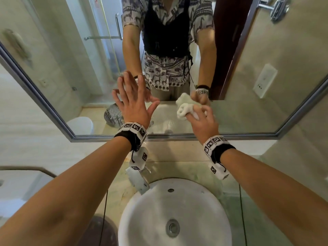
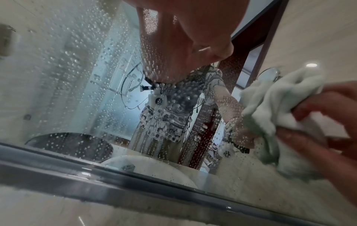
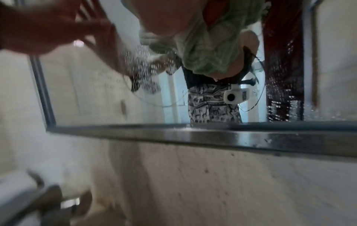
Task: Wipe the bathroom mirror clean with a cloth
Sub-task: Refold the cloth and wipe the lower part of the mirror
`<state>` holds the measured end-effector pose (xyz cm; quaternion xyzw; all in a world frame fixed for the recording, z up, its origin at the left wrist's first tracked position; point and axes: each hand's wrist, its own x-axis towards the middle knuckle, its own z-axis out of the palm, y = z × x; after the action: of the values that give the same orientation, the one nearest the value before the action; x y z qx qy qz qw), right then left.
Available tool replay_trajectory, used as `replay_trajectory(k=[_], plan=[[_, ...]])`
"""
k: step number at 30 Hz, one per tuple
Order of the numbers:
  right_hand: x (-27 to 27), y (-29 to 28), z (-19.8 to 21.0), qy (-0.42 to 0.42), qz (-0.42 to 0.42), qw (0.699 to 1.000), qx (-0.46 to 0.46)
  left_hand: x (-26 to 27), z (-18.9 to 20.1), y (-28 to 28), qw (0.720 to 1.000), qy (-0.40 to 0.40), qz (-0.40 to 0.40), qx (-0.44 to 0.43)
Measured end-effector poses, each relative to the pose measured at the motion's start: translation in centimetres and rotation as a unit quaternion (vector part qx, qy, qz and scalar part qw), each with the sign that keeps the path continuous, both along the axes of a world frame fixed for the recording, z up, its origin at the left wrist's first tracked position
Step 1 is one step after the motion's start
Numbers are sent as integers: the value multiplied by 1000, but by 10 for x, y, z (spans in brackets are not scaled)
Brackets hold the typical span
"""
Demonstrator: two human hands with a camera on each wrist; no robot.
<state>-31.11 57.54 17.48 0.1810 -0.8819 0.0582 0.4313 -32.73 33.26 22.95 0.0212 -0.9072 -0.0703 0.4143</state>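
Note:
The bathroom mirror has a grey metal frame and hangs above the sink. Its glass is speckled with water droplets. My left hand lies flat against the lower middle of the glass with its fingers spread and straight. My right hand grips a bunched white cloth and presses it on the glass to the right of the left hand. The cloth shows crumpled in the left wrist view and the cloth fills the top of the right wrist view, under my palm.
A round white sink sits below my arms in a pale marble counter. The mirror's lower frame runs just under both wrists. A chrome holder is fixed on the wall at top right. My reflection fills the mirror's middle.

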Motion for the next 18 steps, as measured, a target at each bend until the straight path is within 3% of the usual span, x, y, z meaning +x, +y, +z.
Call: replay_trajectory(k=[4, 13, 18], plan=[[0, -8, -27, -39, 66, 988, 133, -1, -1, 0, 1000, 1, -8, 4], [-4, -14, -53, -106, 85, 953, 269, 3, 2, 1, 1000, -16, -4, 7], [12, -19, -35, -162, 92, 951, 246, 11, 6, -3, 1000, -22, -13, -4]])
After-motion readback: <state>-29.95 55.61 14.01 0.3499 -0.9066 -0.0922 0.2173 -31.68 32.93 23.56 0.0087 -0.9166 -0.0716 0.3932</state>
